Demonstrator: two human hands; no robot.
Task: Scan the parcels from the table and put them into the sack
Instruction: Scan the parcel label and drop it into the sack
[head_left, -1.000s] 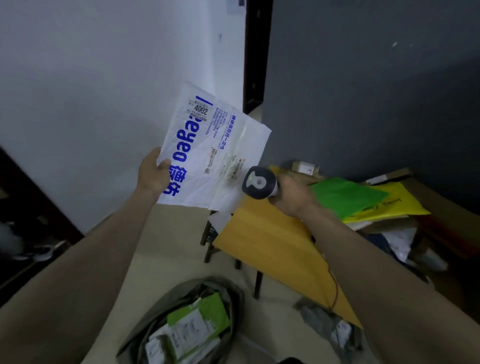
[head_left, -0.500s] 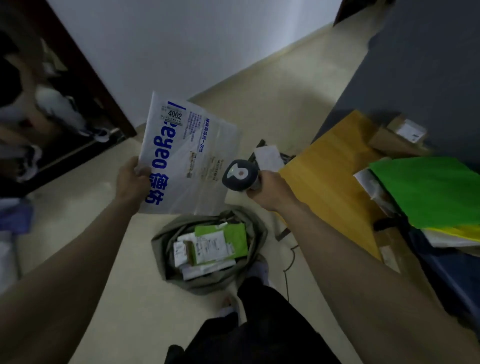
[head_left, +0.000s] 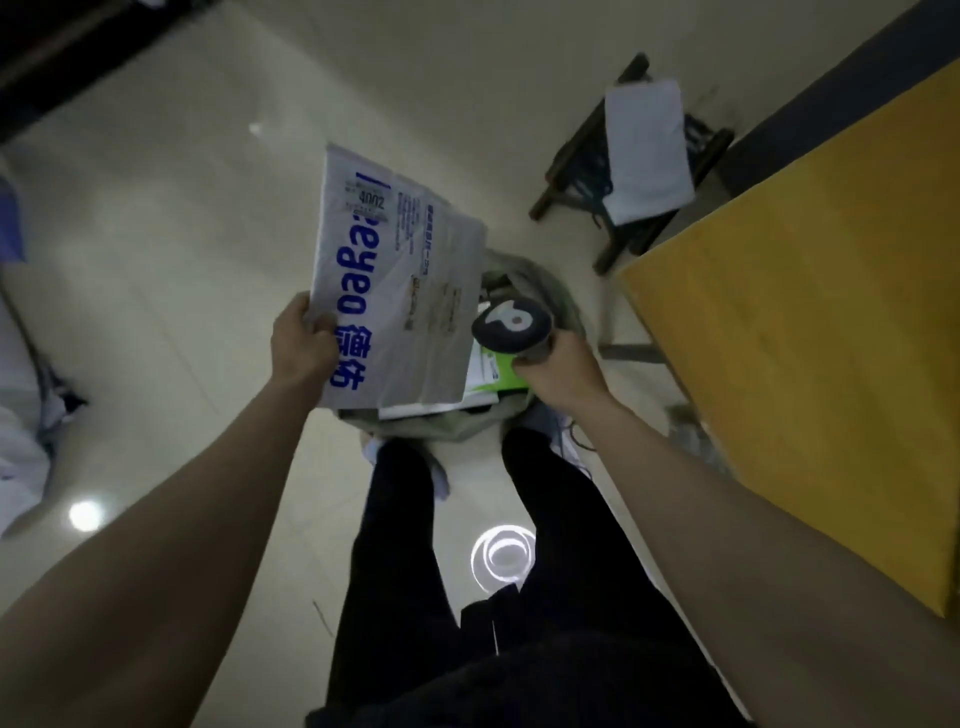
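Observation:
A flat white parcel bag (head_left: 395, 291) with blue lettering is gripped at its lower left edge by my left hand (head_left: 304, 345). My right hand (head_left: 558, 366) grips a dark handheld scanner (head_left: 511, 325), whose head sits just right of the parcel. Both are held over the grey-green sack (head_left: 550, 291) on the floor, which the parcel mostly hides. Inside the sack a green parcel with a white label (head_left: 496, 371) shows beneath the scanner.
The yellow wooden table (head_left: 810, 332) fills the right side, its edge close to my right arm. A small dark stool with a white cloth (head_left: 644, 150) stands beyond the sack. My dark-trousered legs (head_left: 467, 545) stand right behind the sack. The floor is pale tile.
My view has tipped down and turned left, away from the table. Parcel and scanner have come down over the sack, which now sits at my feet; both grips are unchanged.

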